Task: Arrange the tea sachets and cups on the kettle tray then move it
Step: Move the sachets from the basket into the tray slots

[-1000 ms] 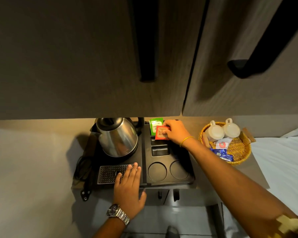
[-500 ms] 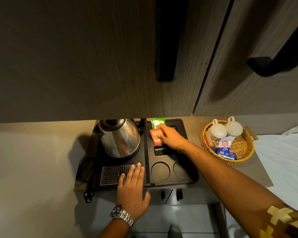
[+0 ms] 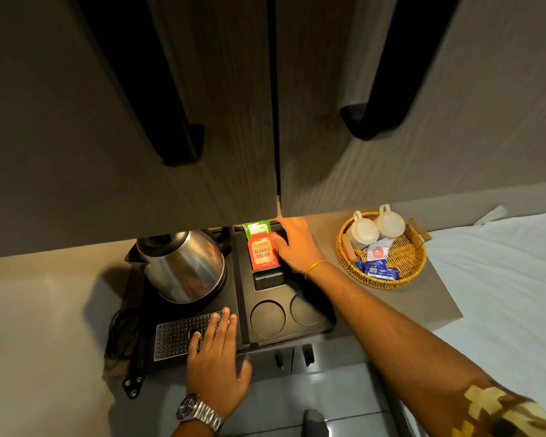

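Observation:
The black kettle tray (image 3: pixel 243 294) sits on a shelf with a steel kettle (image 3: pixel 183 266) on its left half. In the tray's back slots stand a green tea sachet (image 3: pixel 257 228) and in front of it a red tea sachet (image 3: pixel 261 254). My right hand (image 3: pixel 292 246) rests beside the red sachet, fingertips touching its right edge. My left hand (image 3: pixel 216 354) lies flat, palm down, on the tray's front edge by the metal grille (image 3: pixel 177 337). Two white cups (image 3: pixel 375 228) lie in a wicker basket (image 3: pixel 405 263) to the right.
Two round cup recesses (image 3: pixel 286 312) sit bare at the tray's front right. The basket also holds a white and a blue packet (image 3: pixel 377 269). Cupboard doors with black handles (image 3: pixel 369 121) overhang the shelf. A black cord (image 3: pixel 120 335) coils left of the tray. White bedding (image 3: pixel 498 294) lies at right.
The red sachet has gone from under my right hand's fingers into the slot in front of the green one; my hand has slid to its right side. The left hand has stayed put.

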A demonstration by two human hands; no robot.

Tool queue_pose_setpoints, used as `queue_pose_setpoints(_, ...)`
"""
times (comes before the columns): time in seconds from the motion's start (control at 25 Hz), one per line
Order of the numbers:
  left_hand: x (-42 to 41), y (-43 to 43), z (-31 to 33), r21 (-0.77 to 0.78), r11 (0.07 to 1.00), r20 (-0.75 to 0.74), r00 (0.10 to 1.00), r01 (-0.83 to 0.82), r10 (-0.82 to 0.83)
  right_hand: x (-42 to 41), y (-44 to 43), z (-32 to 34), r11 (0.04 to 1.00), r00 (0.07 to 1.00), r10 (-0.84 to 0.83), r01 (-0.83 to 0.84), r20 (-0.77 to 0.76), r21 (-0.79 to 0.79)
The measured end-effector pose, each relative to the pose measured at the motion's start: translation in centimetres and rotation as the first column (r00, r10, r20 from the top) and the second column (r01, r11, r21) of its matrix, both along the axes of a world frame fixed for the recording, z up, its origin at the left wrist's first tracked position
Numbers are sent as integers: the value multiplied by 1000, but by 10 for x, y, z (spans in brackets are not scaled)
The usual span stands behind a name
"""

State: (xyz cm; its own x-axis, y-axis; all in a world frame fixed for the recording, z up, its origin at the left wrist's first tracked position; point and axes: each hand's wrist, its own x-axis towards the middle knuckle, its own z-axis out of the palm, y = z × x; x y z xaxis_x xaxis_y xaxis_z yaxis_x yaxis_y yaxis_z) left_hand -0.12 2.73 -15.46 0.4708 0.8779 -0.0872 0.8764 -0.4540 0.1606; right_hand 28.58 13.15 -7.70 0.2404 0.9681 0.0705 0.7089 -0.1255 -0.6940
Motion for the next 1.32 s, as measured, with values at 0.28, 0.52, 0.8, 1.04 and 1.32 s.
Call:
queue_pose_setpoints(0.28, 1, 0, 1, -23, 1000, -20, 1000, 3, -4, 137, -108, -15, 798, 762, -602, 575, 239, 180)
queue_pose_setpoints(0.52, 4, 0, 3, 7, 1000, -62, 998, -14, 14, 175, -122, -16, 923, 852, -302, 373, 429, -92)
queue_pose_setpoints(0.8, 8, -3, 8, 65, 998, -98, 995, 7, 0, 189, -130, -4, 930, 860, -321, 365, 397, -40)
queue_pose_setpoints(1.04, 6, -5, 10, 35, 999, -76, 997, 4, -1, 124, -119, 42, 963, 930, -244, 199, 273, 182)
queue_pose_setpoints(1.32, 5, -5, 10, 5, 1000, -14, 1000, -4, 4, 0, -43, 12, 971, 944, 197, -151, 266, -184)
